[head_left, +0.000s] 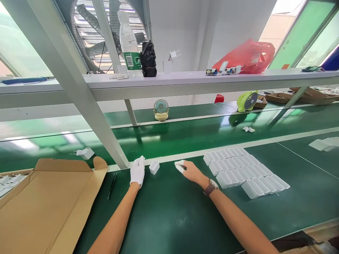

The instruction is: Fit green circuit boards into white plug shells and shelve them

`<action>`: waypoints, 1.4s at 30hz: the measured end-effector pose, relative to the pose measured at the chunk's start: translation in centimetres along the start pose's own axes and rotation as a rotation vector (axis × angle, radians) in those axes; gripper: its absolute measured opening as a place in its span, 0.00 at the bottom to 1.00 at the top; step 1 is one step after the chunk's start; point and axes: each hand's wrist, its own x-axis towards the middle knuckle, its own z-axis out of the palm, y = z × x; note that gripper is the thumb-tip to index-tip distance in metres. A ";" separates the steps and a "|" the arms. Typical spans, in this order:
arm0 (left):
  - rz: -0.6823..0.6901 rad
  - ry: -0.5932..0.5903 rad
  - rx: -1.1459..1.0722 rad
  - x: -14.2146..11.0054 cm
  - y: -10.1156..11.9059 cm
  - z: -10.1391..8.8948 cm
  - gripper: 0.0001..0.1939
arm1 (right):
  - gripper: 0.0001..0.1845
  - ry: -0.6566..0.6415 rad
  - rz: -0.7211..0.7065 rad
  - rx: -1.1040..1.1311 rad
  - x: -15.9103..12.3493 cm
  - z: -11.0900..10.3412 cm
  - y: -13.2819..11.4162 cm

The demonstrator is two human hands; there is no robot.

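Note:
My left hand (137,170), in a white glove, rests on the green bench with its fingers together and extended, just left of a small white plastic shell (154,167) that it does not hold. My right hand (188,171), bare except for white finger cots and with a wristwatch on the wrist, lies to the right of that shell, fingers curled loosely; I cannot make out anything in them. Rows of several white plastic shells (245,171) lie packed together on the bench, right of my right hand.
An open cardboard box (47,201) sits at the left, black tweezers (112,185) beside it. A white charger (85,153) lies on the conveyor belt (185,135). Two small fans (161,109) (247,101) stand beyond. The shelf (185,79) carries a water bottle (129,44), a black bag and a red bag.

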 end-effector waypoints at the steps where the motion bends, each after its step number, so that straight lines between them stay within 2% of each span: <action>1: -0.020 -0.003 -0.041 0.2 -0.1 -0.3 0.30 | 0.18 0.010 0.034 0.050 0.2 0.1 0.2; 7: -0.052 -0.032 -0.160 0.6 -0.4 -0.8 0.27 | 0.20 0.042 0.163 0.297 1.2 1.3 1.5; 15: -0.030 -0.087 -0.025 0.6 -0.5 -0.9 0.24 | 0.21 0.078 0.184 0.383 1.2 1.6 2.6; 19: 0.016 -0.092 0.132 0.3 -0.8 -0.1 0.21 | 0.17 0.113 0.102 0.275 0.6 1.9 2.0; 23: 0.178 -0.027 0.352 0.3 -1.2 0.6 0.16 | 0.14 0.113 -0.046 0.135 0.2 2.8 1.2; 26: 0.255 -0.163 0.420 0.3 -1.3 0.9 0.27 | 0.14 0.087 -0.235 -0.075 0.1 3.2 0.9; 29: 0.229 -0.287 0.483 0.2 -1.3 1.2 0.33 | 0.16 0.086 -0.366 -0.233 0.2 3.0 0.6; 32: 0.213 -0.323 0.503 0.4 -1.4 1.2 0.34 | 0.20 0.068 -0.387 -0.311 0.4 2.5 0.4; 37: 0.168 -0.327 0.462 1.2 -1.7 1.1 0.28 | 0.31 -0.017 -0.304 -0.444 0.4 2.1 0.2; 42: 0.122 -0.349 0.433 1.3 -2.0 0.4 0.30 | 0.37 -0.073 -0.285 -0.463 0.3 1.8 0.0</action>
